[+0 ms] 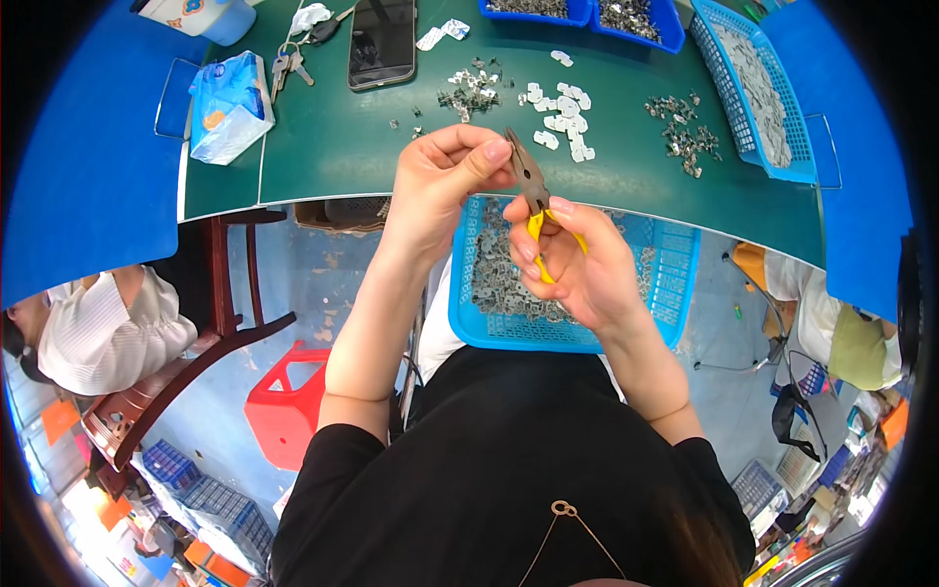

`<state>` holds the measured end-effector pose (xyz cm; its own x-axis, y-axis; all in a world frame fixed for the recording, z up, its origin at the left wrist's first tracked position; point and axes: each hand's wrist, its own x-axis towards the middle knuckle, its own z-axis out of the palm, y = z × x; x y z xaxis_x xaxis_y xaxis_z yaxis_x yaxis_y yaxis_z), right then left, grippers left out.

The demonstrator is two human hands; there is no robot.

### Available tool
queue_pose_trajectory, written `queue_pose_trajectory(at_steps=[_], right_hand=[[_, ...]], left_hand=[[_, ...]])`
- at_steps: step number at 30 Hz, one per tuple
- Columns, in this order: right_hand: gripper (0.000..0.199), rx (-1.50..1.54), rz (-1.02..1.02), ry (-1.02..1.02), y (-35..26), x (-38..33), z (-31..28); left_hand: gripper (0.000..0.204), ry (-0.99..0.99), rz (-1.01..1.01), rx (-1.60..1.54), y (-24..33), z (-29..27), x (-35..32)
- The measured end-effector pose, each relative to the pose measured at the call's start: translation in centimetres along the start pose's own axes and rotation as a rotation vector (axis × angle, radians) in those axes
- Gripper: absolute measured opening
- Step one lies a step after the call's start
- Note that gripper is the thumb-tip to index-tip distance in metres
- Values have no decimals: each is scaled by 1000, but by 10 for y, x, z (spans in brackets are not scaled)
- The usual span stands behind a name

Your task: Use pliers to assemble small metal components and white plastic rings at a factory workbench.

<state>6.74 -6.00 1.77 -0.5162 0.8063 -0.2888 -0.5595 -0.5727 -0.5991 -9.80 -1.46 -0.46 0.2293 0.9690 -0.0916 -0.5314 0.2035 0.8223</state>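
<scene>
left hand [445,181]: fingers pinched at the plier tip, on something too small to tell
right hand [577,264]: grip clenched on the yellow-handled pliers [533,191], held above the lap basket
risk: a fingertip could get nipped, being so close to the tip; a part could spring off to the floor
lap basket [675,284]: blue, holds grey metal pieces
desk [342,127]: loose piles of parts; blue bins [577,14] and a blue basket [729,88] at the far edge hold more

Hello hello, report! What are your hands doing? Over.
Right hand grips yellow-handled pliers. Left hand pinches at the pliers' tip; piece too small to tell. Blue basket of metal bits below.
</scene>
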Motion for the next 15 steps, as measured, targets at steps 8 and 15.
queue_pose_trajectory(at_steps=[8, 15], right_hand=[[39, -277, -165, 279, 12, 12, -7], [39, -329, -199, 260, 4, 10, -12]], left_hand=[[16, 449, 344, 785, 17, -18, -3], [9, 542, 528, 1593, 18, -50, 14]])
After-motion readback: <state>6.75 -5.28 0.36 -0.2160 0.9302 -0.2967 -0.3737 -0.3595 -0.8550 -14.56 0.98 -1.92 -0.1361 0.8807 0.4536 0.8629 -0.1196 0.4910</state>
